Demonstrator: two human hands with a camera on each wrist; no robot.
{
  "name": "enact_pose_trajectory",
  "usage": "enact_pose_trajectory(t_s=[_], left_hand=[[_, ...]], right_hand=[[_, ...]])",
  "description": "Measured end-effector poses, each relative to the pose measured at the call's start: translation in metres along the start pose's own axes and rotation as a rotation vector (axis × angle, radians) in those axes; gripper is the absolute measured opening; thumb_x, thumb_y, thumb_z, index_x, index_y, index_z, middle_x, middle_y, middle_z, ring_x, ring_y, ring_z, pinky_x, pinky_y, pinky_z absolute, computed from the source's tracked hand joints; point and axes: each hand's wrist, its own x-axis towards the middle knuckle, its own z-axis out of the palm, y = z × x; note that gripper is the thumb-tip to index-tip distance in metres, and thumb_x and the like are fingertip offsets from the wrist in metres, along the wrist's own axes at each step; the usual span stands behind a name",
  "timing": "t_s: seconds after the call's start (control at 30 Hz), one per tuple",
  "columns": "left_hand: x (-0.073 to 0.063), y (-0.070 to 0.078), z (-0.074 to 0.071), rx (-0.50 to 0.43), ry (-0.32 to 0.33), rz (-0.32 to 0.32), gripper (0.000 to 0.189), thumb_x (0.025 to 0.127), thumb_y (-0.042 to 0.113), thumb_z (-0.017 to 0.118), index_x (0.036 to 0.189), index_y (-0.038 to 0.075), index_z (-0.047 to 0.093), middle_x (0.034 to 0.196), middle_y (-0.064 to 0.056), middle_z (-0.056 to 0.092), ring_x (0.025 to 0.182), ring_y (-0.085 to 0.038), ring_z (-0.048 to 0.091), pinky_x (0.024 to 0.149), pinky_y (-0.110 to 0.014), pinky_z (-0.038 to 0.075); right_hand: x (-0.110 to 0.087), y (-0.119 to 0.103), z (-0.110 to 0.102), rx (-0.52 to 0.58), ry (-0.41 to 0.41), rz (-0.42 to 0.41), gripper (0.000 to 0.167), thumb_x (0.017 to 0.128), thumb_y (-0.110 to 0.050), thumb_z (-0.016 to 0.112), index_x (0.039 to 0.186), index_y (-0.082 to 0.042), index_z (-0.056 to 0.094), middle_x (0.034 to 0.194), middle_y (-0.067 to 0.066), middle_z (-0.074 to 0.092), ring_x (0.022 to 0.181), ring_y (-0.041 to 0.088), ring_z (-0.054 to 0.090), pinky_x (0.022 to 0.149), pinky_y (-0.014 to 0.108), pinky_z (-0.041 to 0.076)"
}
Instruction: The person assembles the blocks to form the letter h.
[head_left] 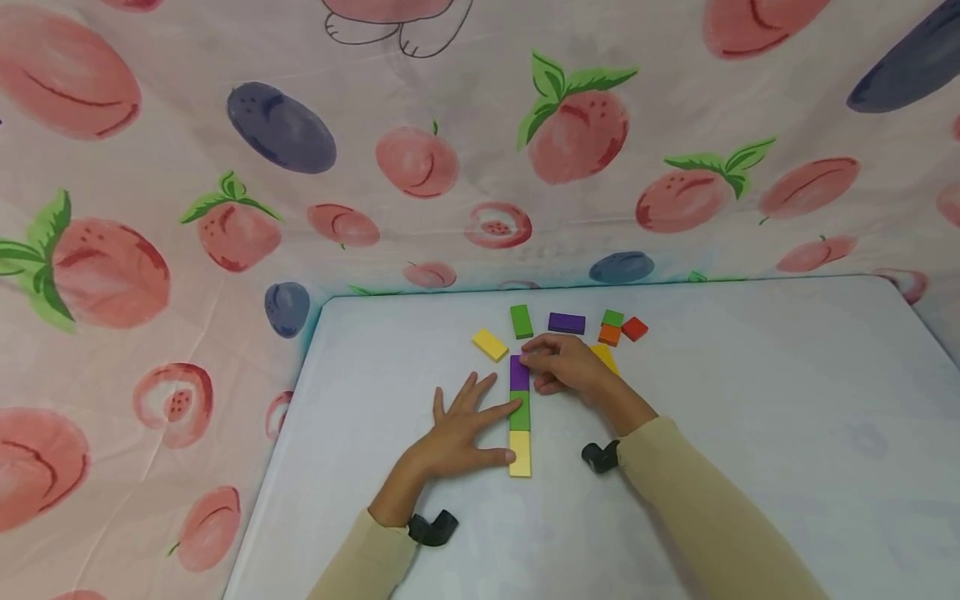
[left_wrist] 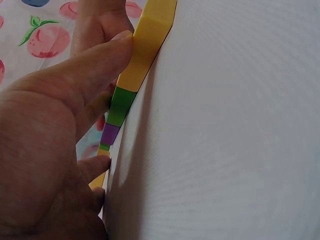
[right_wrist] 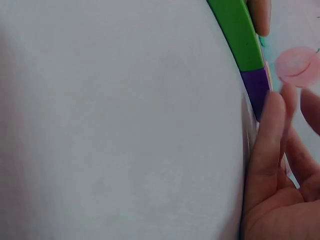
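Note:
A purple block [head_left: 519,373], a green block [head_left: 519,417] and a pale yellow block [head_left: 520,458] lie end to end in a straight row on the white table. My left hand [head_left: 455,437] is spread along the row's left side, thumb at the yellow block [left_wrist: 145,47] and index fingertip on the green one. With curled fingers my right hand [head_left: 567,367] grips the purple block at its far end. In the right wrist view its thumb [right_wrist: 272,115] lies against the side of the purple block [right_wrist: 256,90].
Beyond the row lie a loose yellow block [head_left: 490,344], a green block [head_left: 521,321] and a purple block [head_left: 567,323]. Farther right are small green [head_left: 612,317], orange [head_left: 609,335] and red [head_left: 635,328] blocks. A yellow block [head_left: 604,358] is partly hidden behind my right hand. Fruit-patterned cloth [head_left: 420,225] borders the table.

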Motion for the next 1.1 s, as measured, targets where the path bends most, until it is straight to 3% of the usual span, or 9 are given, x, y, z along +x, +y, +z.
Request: enact_pose_trajectory(t_s=[0.13, 0.23, 0.33, 0.5, 0.67, 1.1], left_hand=[[0.0, 0.0, 0.0, 0.0, 0.002, -0.001, 0.074, 0.089, 0.062, 0.068, 0.155, 0.044, 0.04, 0.174, -0.003, 0.009, 0.161, -0.032, -0.006, 0.113, -0.076, -0.015], [0.0, 0.0, 0.0, -0.002, 0.0, 0.0, 0.074, 0.089, 0.061, 0.069, 0.155, 0.044, 0.04, 0.174, -0.002, 0.008, 0.161, -0.032, -0.006, 0.113, -0.076, -0.015], [0.0, 0.0, -0.001, -0.004, -0.003, 0.0, 0.074, 0.089, 0.061, 0.069, 0.155, 0.044, 0.04, 0.174, -0.002, 0.008, 0.161, -0.032, -0.006, 0.113, -0.077, -0.015], [0.0, -0.002, 0.0, 0.008, -0.001, 0.001, 0.074, 0.089, 0.062, 0.068, 0.155, 0.044, 0.04, 0.174, -0.002, 0.008, 0.161, -0.032, -0.006, 0.113, -0.077, -0.014], [0.0, -0.003, 0.001, 0.012, 0.002, 0.008, 0.074, 0.089, 0.063, 0.068, 0.155, 0.044, 0.04, 0.174, -0.002, 0.008, 0.161, -0.032, -0.005, 0.113, -0.077, -0.014], [0.001, -0.006, 0.002, -0.005, 0.004, 0.024, 0.074, 0.09, 0.063, 0.067, 0.155, 0.044, 0.039, 0.174, -0.002, 0.007, 0.161, -0.032, -0.007, 0.112, -0.077, -0.015]], right_hand=[[0.001, -0.005, 0.002, -0.035, 0.069, -0.058, 0.032, 0.098, -0.039, 0.068, 0.122, -0.017, 0.069, 0.099, 0.008, 0.067, 0.069, 0.021, 0.063, 0.067, 0.028, 0.058], [0.004, -0.013, 0.005, -0.162, 0.135, -0.136, 0.032, 0.098, -0.044, 0.067, 0.117, -0.019, 0.07, 0.094, 0.008, 0.066, 0.073, 0.022, 0.061, 0.068, 0.029, 0.054], [0.007, -0.022, 0.007, -0.281, 0.181, -0.211, 0.033, 0.097, -0.047, 0.066, 0.114, -0.019, 0.072, 0.099, 0.005, 0.069, 0.086, 0.022, 0.062, 0.074, 0.032, 0.054], [0.016, -0.031, 0.011, -0.368, 0.194, -0.274, 0.035, 0.097, -0.044, 0.067, 0.116, -0.015, 0.075, 0.109, 0.005, 0.072, 0.101, 0.023, 0.063, 0.087, 0.037, 0.055], [0.026, -0.033, 0.014, -0.443, 0.205, -0.297, 0.036, 0.096, -0.042, 0.07, 0.117, -0.014, 0.077, 0.109, 0.007, 0.074, 0.102, 0.024, 0.063, 0.091, 0.039, 0.053], [0.042, -0.043, 0.023, -0.54, 0.184, -0.258, 0.036, 0.09, -0.046, 0.076, 0.115, -0.019, 0.079, 0.111, 0.002, 0.076, 0.107, 0.023, 0.064, 0.096, 0.04, 0.049]])
